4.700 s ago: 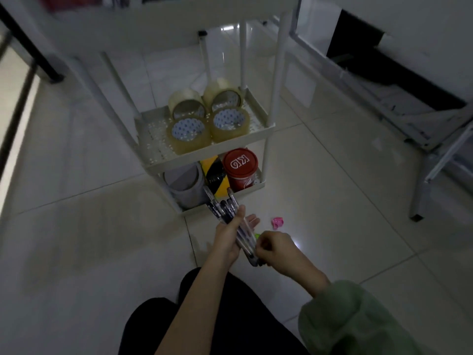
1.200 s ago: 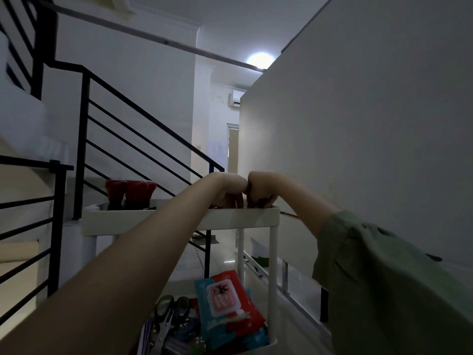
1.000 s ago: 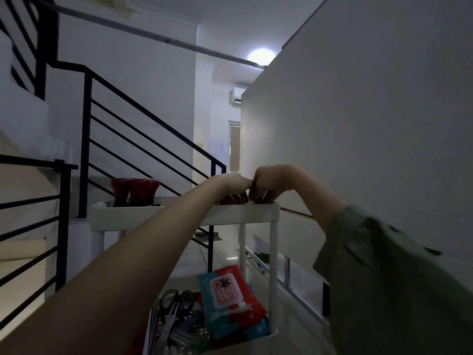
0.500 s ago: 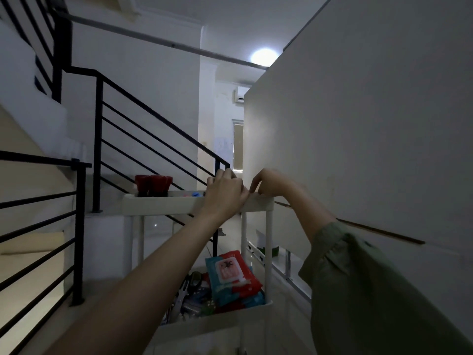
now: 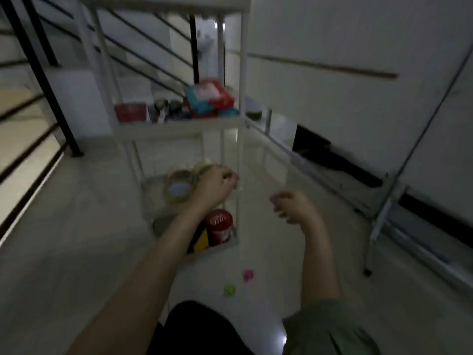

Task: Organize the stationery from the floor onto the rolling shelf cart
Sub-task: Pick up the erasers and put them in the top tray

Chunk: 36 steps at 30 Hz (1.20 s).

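Note:
The white rolling shelf cart (image 5: 179, 127) stands in front of me. Its middle tier carries red and blue packets (image 5: 210, 98), scissors (image 5: 166, 108) and a red box (image 5: 130, 112). Tape rolls (image 5: 178, 188) lie on the tier below. On the bottom tier are a red cup (image 5: 220, 226) and a yellow-black roll (image 5: 201, 242). My left hand (image 5: 217, 185) hovers over the tape tier, fingers loosely curled, holding nothing. My right hand (image 5: 294, 206) hangs to the cart's right, also loosely curled and holding nothing. A pink item (image 5: 248, 274) and a green item (image 5: 229, 290) lie on the floor.
A black stair railing (image 5: 43, 73) runs along the left. A white wall (image 5: 358, 47) and a metal frame leg (image 5: 378, 226) stand on the right. My dark-clothed knee (image 5: 199, 329) is at the bottom. The whole picture is motion-blurred.
Both hands have come off the cart's top rim and dropped to the level of the lower tiers. My view has swung from the top tier down to the floor.

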Motion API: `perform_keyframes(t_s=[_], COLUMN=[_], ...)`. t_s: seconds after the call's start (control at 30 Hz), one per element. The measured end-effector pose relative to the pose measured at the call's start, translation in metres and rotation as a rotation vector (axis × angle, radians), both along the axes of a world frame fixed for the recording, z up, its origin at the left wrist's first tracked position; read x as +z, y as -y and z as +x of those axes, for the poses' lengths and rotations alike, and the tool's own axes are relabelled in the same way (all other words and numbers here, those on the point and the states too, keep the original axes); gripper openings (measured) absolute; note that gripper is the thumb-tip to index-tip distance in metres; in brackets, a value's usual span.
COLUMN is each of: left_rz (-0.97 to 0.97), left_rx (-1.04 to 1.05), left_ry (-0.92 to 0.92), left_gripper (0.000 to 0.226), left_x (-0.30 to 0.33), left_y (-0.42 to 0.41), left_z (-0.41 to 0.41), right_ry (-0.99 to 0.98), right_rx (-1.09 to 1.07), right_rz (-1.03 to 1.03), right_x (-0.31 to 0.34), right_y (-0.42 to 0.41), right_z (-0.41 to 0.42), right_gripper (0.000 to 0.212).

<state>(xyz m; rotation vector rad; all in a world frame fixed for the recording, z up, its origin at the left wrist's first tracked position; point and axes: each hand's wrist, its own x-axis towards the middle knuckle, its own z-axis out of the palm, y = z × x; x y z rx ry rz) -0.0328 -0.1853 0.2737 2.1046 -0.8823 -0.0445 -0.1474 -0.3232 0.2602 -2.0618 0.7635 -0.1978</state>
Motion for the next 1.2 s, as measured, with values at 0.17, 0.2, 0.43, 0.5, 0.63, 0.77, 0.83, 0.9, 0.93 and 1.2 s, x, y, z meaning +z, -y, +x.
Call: perform_keyframes(t_s=[0.17,0.2,0.43,0.5,0.63,0.77,0.83,0.9,0.93,1.2], left_rz=[0.526,0.638,0.963,0.964,0.991,1.085,1.136,1.16,1.16,0.963], left_rx=[-0.074,-0.074,-0.087,-0.111,-0.204,-0.342,-0.391,-0.408,-0.401,-0.327], left_ry=[-0.297,-0.319,-0.364,-0.345,-0.296,-0.206,-0.139,-0.092,-0.08,0.034], left_gripper=[0.025,0.027,0.037,0.039,0.047,0.07,0.074,0.073,0.072,0.03], left_x=[-0.153,-0.177,-0.247,-0.257,-0.281,-0.304,-0.314,-0.322,-0.326,-0.383], left_y=[-0.014,-0.021,-0.048,-0.043,-0.027,-0.013,-0.007,-0.001,0.0,-0.008], left_z=[-0.031,-0.03,-0.003,0.003,0.009,0.01,0.011,0.011,0.011,0.002], right_ry=[-0.567,-0.603,-0.45,-0.434,-0.41,-0.431,-0.444,-0.48,-0.521,-0.798], right_rx=[0.048,0.044,-0.176,-0.214,-0.253,-0.19,-0.128,-0.031,0.044,0.428], right_rz=[0.275,0.306,0.276,0.259,0.178,0.084,0.01,-0.048,-0.073,-0.305], right_x=[-0.14,-0.154,-0.234,-0.254,-0.282,-0.305,-0.314,-0.32,-0.324,-0.345], right_y=[-0.018,-0.019,-0.036,-0.04,-0.031,-0.018,-0.016,-0.017,-0.018,-0.018], right_z=[-0.034,-0.034,0.004,0.017,0.046,0.065,0.072,0.078,0.081,0.083], right_gripper=[0.034,0.034,0.028,0.032,0.04,0.048,0.052,0.054,0.058,0.053])
